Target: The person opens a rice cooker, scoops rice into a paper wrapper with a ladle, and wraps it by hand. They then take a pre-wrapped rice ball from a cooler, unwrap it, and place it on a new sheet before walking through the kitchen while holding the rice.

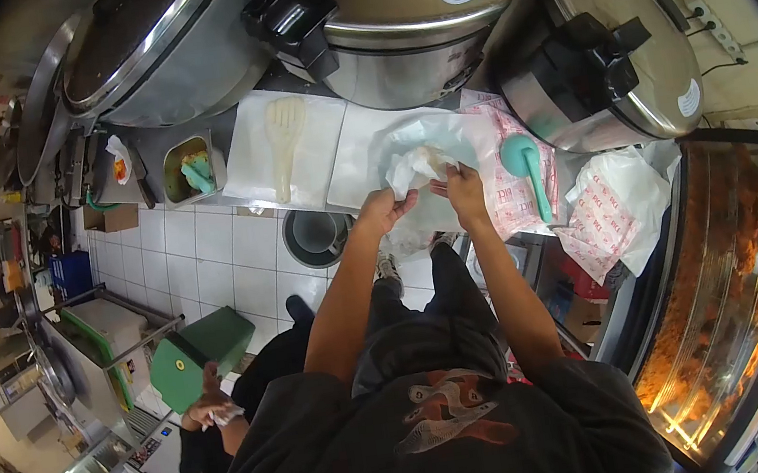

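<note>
Between my two hands is a crumpled white paper wrapper (416,166). My left hand (385,210) pinches its left side, and my right hand (462,193) grips its right side. Whether anything lies inside the folds cannot be made out. Just beyond and under it, a translucent plastic bag or liner (383,145) spreads over the counter edge. To the right, a teal scoop (533,168) rests on red-printed white paper (497,185). A pale slotted paddle (286,143) lies on white sheets (242,164) to the left.
Large steel cookers (413,60) line the back of the counter. A metal pan (187,161) sits left, a grey bucket (316,237) on the floor. A lit glass food cabinet (711,288) stands right. Another person's hand (209,402) shows lower left, beside a green bin (198,356).
</note>
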A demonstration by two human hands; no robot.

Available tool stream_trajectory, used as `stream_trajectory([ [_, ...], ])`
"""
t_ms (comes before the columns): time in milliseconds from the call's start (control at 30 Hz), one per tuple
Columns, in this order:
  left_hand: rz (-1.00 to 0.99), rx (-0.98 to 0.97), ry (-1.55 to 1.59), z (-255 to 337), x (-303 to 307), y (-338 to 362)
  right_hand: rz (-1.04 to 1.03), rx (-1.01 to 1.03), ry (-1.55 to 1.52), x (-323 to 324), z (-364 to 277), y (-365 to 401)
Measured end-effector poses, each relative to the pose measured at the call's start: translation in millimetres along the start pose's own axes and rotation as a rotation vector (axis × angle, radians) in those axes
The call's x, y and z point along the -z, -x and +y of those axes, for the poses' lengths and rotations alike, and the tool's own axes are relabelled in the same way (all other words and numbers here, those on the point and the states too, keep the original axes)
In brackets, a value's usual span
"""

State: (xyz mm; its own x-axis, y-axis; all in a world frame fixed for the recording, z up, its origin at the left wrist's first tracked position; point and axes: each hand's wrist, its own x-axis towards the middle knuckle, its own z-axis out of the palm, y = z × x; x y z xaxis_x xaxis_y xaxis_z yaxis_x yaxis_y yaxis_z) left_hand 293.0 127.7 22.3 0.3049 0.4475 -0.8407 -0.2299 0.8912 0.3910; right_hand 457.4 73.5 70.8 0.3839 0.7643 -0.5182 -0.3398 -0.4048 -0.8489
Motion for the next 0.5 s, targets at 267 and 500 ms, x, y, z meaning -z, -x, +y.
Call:
stream_trajectory([
  [267, -0.001, 0.003, -0.145, 2.0, -2.8, 4.9, 0.147, 0.131, 0.343, -6.8, 6.1, -21.2],
  [500, -0.077, 0.020, -0.095, 5.0, 3.5, 14.2, 0.165, 0.179, 0.245, -17.6, -37.0, 2.2],
])
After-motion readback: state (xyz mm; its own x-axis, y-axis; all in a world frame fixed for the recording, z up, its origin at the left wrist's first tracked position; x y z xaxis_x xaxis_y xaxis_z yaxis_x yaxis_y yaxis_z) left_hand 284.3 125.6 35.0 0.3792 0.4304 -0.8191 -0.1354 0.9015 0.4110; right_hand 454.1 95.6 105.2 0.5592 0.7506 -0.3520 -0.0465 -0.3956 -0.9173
